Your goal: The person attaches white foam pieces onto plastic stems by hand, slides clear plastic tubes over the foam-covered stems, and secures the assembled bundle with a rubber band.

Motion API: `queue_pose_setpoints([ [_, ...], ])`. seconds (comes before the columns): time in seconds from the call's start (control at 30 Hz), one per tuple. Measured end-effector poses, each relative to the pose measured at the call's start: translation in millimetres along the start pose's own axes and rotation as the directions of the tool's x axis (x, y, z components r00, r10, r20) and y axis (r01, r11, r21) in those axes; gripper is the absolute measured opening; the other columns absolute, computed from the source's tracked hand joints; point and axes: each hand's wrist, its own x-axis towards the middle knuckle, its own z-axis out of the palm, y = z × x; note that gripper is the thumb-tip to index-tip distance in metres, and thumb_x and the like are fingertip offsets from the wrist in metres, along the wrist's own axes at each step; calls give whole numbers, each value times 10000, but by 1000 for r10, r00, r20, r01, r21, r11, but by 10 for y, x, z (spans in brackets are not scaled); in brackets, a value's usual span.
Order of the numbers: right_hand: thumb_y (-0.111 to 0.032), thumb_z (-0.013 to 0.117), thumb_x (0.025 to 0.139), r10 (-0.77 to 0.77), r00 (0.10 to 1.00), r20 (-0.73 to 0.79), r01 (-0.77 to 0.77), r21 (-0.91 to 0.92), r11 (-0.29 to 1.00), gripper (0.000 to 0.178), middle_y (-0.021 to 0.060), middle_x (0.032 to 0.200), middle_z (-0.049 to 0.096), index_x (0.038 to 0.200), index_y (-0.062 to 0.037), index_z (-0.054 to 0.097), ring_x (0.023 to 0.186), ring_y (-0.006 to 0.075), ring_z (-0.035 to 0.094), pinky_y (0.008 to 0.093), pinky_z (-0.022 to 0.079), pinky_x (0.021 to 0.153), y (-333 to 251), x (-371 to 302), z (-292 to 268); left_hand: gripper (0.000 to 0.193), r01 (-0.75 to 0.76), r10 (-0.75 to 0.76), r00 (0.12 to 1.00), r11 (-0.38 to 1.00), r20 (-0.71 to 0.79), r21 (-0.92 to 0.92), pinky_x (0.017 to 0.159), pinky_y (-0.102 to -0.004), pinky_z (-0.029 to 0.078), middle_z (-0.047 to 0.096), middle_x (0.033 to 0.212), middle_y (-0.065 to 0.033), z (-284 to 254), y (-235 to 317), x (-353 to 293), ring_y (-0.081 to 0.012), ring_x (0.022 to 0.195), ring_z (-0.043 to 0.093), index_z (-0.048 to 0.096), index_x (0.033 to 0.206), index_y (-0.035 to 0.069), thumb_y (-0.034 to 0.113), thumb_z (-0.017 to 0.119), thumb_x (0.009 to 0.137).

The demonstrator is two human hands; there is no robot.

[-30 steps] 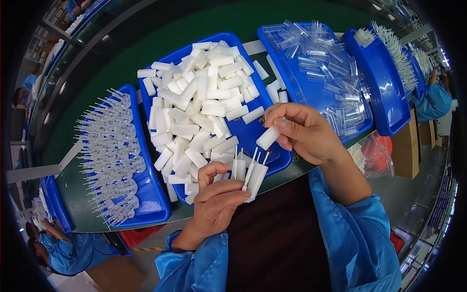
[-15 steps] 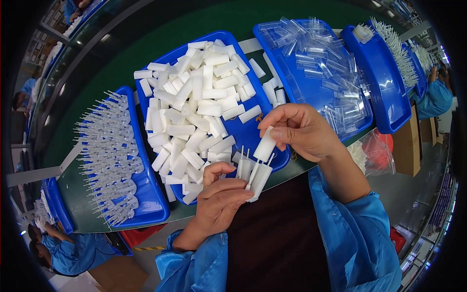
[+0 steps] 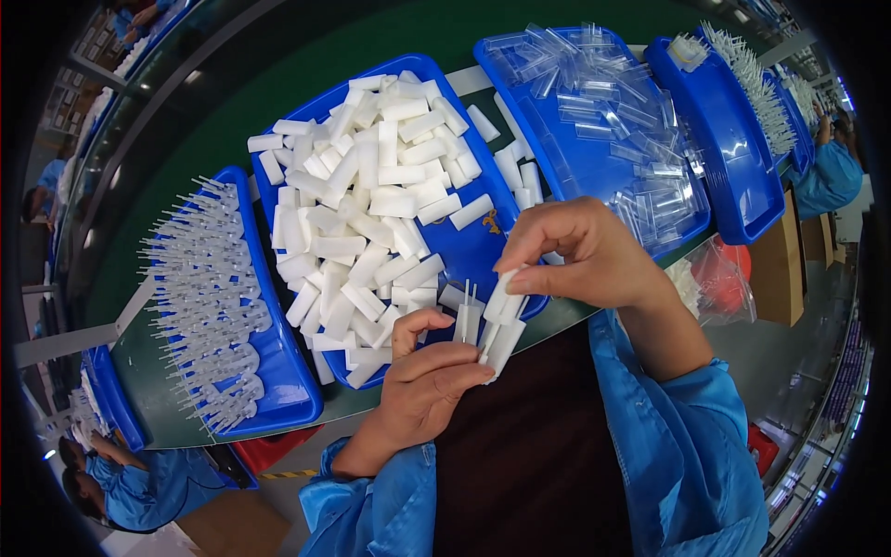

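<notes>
My left hand [image 3: 418,390] is closed around the base of a white pronged plastic piece [image 3: 487,345], its thumb and fingers pinching it from below. White blocks sit on the piece, one block [image 3: 467,323] to the left with thin pins poking out above it and another block [image 3: 507,345] to the right. Above them my right hand [image 3: 589,260] pinches one more white block [image 3: 502,302] between thumb and fingers. This block is tilted and lies against the pins, whose upper ends it mostly hides. How far the pins go into it I cannot tell.
Behind my hands a blue tray [image 3: 445,246] holds a heap of white blocks [image 3: 371,200]. At left another blue tray [image 3: 292,390] carries rows of pronged white pieces [image 3: 209,297]. Clear plastic sleeves [image 3: 603,102] fill a blue tray at right. Beyond stands a cardboard box [image 3: 778,265].
My right hand has brought its white block lower, down onto the pins, which showed beneath it before. My left hand keeps its grip on the pronged piece.
</notes>
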Motion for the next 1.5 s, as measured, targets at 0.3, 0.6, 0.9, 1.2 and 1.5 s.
queue_pose_setpoints([
  [0.3,36,710,725,153,975,161,-196,305,932,116,107,843,641,826,20,656,776,147,619,245,493,695,83,11,107,177,-10,10,1000,1000,-23,-9,864,-389,377,609,932,-42,-4,-37,-36,-285,976,469,653,916,108,74,689,746],
  [0.6,23,741,698,9,995,103,-31,221,975,105,127,822,660,773,-6,673,794,191,638,272,500,701,119,-195,323,220,99,-126,985,971,-116,-216,899,-445,386,568,1060,-141,-71,-44,-90,-359,1067,475,587,880,64,169,725,744],
  [0.9,-61,720,729,-72,992,-105,43,-256,966,200,97,849,655,917,-28,659,697,160,621,290,465,577,167,-33,344,245,54,-120,978,939,-173,-341,999,-519,259,584,1101,-167,-206,-30,-258,-424,1210,384,520,928,120,164,698,764],
  [1.2,-67,708,668,-59,997,47,71,-856,513,205,78,826,561,844,-69,602,758,266,604,345,479,601,387,73,574,262,14,-99,953,959,-287,-283,965,-553,283,653,911,-101,-255,-14,-312,-448,1158,430,568,902,106,207,745,737],
  [1.5,13,716,636,-378,921,-89,228,-664,712,215,100,976,632,822,-60,638,827,233,647,291,531,674,188,73,286,185,23,-22,1000,985,7,-172,963,-516,276,644,923,-38,-188,20,-92,-380,1115,470,666,878,128,181,723,711],
])
